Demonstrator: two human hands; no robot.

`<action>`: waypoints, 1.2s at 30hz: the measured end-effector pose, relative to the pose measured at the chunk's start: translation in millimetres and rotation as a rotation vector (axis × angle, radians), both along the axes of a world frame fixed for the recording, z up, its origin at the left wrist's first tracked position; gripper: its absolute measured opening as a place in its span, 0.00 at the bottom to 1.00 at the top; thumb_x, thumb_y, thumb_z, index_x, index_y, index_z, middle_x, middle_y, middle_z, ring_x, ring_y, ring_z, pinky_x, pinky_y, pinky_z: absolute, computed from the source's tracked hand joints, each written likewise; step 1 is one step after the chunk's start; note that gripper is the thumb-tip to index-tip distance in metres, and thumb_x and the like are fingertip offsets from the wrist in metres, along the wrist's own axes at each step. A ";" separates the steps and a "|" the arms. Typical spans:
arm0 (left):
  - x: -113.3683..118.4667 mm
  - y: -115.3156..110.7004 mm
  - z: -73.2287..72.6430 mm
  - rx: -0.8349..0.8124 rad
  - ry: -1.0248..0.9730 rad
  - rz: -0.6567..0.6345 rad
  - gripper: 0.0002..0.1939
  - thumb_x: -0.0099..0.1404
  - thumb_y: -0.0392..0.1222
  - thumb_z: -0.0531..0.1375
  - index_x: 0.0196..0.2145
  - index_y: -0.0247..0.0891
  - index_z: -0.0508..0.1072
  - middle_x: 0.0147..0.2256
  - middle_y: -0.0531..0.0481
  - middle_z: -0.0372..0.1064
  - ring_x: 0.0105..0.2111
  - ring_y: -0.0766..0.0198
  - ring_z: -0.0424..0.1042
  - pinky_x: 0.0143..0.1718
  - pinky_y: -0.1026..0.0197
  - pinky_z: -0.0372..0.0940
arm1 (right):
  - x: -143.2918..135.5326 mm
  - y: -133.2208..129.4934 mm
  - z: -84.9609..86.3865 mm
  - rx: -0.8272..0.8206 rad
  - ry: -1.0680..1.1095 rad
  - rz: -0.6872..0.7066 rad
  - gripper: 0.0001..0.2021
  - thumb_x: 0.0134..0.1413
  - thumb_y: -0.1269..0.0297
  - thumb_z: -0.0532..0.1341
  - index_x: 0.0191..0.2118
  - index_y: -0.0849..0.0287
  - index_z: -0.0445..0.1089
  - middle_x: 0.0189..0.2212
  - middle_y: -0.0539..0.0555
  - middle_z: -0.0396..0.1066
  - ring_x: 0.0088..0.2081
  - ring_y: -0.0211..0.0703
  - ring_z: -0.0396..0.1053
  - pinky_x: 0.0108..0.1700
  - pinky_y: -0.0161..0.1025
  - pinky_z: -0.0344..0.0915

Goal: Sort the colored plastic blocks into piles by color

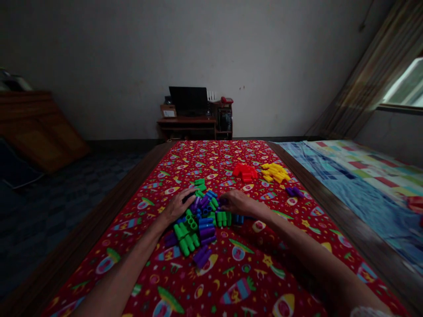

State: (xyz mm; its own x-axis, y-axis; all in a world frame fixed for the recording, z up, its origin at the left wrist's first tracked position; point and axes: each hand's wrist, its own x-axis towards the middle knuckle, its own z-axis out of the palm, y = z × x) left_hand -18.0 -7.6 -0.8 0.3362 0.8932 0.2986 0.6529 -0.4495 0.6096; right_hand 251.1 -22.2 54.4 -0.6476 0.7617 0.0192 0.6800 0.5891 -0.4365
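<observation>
A mixed heap of green, blue and purple plastic building blocks (187, 238), shaped like joined tubes, lies on a red patterned cloth (231, 273). My left hand (177, 206) rests at the heap's left side, fingers apart and touching its upper blocks. On the opposite side my right hand (238, 203) reaches in with curled fingers at a purple block (223, 202); the fingertips are partly hidden, so the grip is unclear. Sorted apart at the right are a red pile (245, 172), a yellow pile (275, 172) and a few purple blocks (294, 192).
The cloth covers a long table with dark wooden edges (312, 189). A bed with a patchwork cover (373, 176) stands along the right. A desk with a monitor (189, 101) is against the far wall, and a wooden cabinet (36, 132) stands at left.
</observation>
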 end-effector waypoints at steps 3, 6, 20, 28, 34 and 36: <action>0.6 -0.4 1.2 -0.004 0.006 -0.002 0.36 0.63 0.68 0.46 0.51 0.36 0.73 0.54 0.40 0.70 0.55 0.50 0.67 0.59 0.49 0.60 | -1.2 -6.1 -7.5 0.011 0.029 -0.088 0.07 0.53 0.69 0.60 0.35 0.63 0.74 0.25 0.51 0.70 0.25 0.34 0.60 0.28 0.32 0.52; 1.5 -1.2 2.1 0.011 -0.003 -0.009 0.35 0.62 0.68 0.48 0.50 0.36 0.73 0.53 0.39 0.70 0.55 0.50 0.67 0.59 0.50 0.60 | 17.1 -2.9 -10.8 0.012 0.069 -0.205 0.08 0.52 0.67 0.60 0.34 0.62 0.75 0.25 0.50 0.70 0.26 0.36 0.62 0.28 0.32 0.54; 0.5 2.1 15.9 0.292 0.283 0.025 0.15 0.60 0.55 0.55 0.34 0.41 0.72 0.35 0.45 0.71 0.38 0.53 0.70 0.44 0.51 0.67 | 193.2 -8.0 15.1 0.101 -0.346 -0.923 0.13 0.53 0.65 0.60 0.44 0.59 0.77 0.42 0.59 0.76 0.42 0.48 0.73 0.35 0.35 0.61; 29.5 -21.6 49.0 0.215 0.049 0.121 0.15 0.59 0.54 0.56 0.34 0.40 0.73 0.34 0.47 0.76 0.34 0.56 0.75 0.39 0.56 0.70 | 136.6 -18.9 33.8 0.317 -0.010 -0.703 0.15 0.62 0.63 0.54 0.36 0.64 0.76 0.32 0.59 0.76 0.33 0.42 0.70 0.36 0.36 0.61; 76.7 -64.1 64.9 0.100 -0.143 -0.032 0.16 0.60 0.55 0.59 0.35 0.40 0.76 0.33 0.49 0.78 0.32 0.59 0.77 0.36 0.60 0.71 | 31.3 -57.3 17.9 0.075 0.513 -0.025 0.22 0.62 0.57 0.56 0.58 0.61 0.66 0.44 0.59 0.76 0.37 0.41 0.72 0.37 0.34 0.65; 88.1 -73.1 63.0 0.058 -0.172 -0.082 0.16 0.60 0.54 0.59 0.37 0.40 0.77 0.35 0.48 0.78 0.33 0.59 0.77 0.37 0.60 0.71 | 19.4 -64.1 13.2 0.069 0.501 0.038 0.21 0.62 0.58 0.56 0.56 0.62 0.68 0.41 0.58 0.76 0.34 0.40 0.71 0.35 0.34 0.64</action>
State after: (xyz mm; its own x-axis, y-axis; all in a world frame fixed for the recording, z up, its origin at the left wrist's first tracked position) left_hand 70.1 -80.7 62.2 0.3465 0.8446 0.4081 0.5010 -0.5345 0.6807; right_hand 270.5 -86.3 67.6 -0.5729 0.7240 0.3841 0.3747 0.6482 -0.6629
